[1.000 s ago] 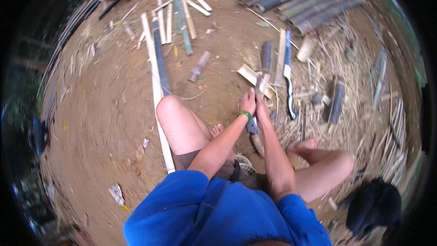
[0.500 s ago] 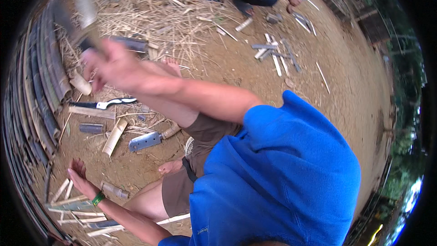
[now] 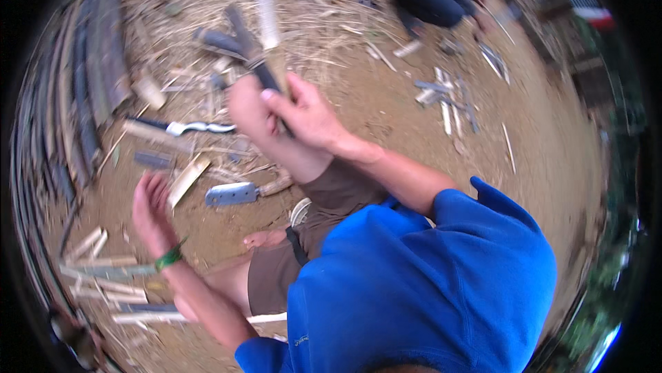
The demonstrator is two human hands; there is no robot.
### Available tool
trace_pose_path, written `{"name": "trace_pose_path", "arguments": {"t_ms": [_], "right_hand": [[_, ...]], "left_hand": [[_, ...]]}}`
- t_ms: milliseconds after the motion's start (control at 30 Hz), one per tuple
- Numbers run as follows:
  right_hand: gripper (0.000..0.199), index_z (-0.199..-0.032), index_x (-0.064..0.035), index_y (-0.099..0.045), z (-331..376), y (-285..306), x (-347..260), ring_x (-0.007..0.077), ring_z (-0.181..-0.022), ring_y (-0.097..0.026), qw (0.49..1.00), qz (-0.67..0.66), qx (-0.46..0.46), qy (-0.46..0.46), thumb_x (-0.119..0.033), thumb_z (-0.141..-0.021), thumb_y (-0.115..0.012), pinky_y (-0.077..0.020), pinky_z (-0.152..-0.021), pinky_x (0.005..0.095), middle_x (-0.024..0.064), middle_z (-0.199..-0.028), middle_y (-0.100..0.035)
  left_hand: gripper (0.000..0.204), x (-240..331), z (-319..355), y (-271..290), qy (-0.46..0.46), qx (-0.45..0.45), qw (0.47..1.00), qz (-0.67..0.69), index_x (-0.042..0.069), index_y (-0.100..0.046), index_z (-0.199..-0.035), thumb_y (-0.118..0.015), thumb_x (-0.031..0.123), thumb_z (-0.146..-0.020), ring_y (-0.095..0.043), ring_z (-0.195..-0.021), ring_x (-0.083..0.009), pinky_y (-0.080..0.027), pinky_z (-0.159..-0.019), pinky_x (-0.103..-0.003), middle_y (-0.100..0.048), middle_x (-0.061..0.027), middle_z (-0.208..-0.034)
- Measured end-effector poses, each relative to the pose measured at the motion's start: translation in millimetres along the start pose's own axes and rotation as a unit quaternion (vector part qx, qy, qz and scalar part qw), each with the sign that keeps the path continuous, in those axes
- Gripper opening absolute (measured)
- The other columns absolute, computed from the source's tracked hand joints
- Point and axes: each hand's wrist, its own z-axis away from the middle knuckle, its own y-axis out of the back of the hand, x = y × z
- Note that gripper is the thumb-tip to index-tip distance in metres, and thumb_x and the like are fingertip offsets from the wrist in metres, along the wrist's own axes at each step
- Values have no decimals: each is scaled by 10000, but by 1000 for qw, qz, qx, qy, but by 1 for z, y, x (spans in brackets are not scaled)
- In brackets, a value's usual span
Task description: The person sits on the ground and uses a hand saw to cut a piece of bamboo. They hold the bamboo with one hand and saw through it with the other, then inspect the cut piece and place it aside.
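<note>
Bamboo, in the form of a dark stick (image 3: 252, 49), is clamped in the right hand (image 3: 303, 114), fingers wrapped round its lower end, and is raised above the bent knee; its upper part is blurred, so its exact shape perhaps cannot be told. The left hand (image 3: 152, 211), marked by a green wristband (image 3: 169, 257), is spread flat with fingers apart, and nothing is held in it. A cleaver (image 3: 238, 192) is seen on the dirt ground (image 3: 386, 111) just beside it, with split bamboo strips (image 3: 103, 280) scattered near.
</note>
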Motion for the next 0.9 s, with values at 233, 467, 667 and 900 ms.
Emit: {"name": "trace_pose_path", "arguments": {"t_ms": [233,467,667,900], "right_hand": [[392,-1130,8,-689,-9,-196,70,248,-842,-711,871,265,-410,-59,-321,-917,-684,-541,-775,394,153,-953,-741],[293,-949,10,-682,17,-164,272,122,-654,-589,839,307,-394,-213,-283,-944,-671,-453,-582,285,54,-776,-658],[219,-940,2,-670,93,-113,434,145,-545,-569,744,380,-524,-166,-214,-951,-637,-442,-491,297,51,-715,-636],[331,-1003,35,-683,45,-87,389,174,-636,-663,780,370,-425,-273,-282,-908,-694,-518,-564,319,109,-796,-698]], "left_hand": [[559,-59,-11,-3,31,72,990,118,-6,-578,-1284,-543,473,-998,-658,-966,-213,-524,-896,-366,-698,-126,-1051],[383,-278,38,65,203,552,727,355,106,-541,-1123,-709,392,-931,-616,-540,-200,-487,-404,-320,-581,-71,-741],[450,-272,217,351,163,728,633,208,13,-577,-1004,-528,461,-1010,-584,-463,-261,-474,-427,-406,-592,-126,-617],[1163,31,245,477,-46,664,702,254,128,1,-1608,-535,793,-820,-318,-1445,-445,-280,-1146,-597,-236,-287,-1596]]}}
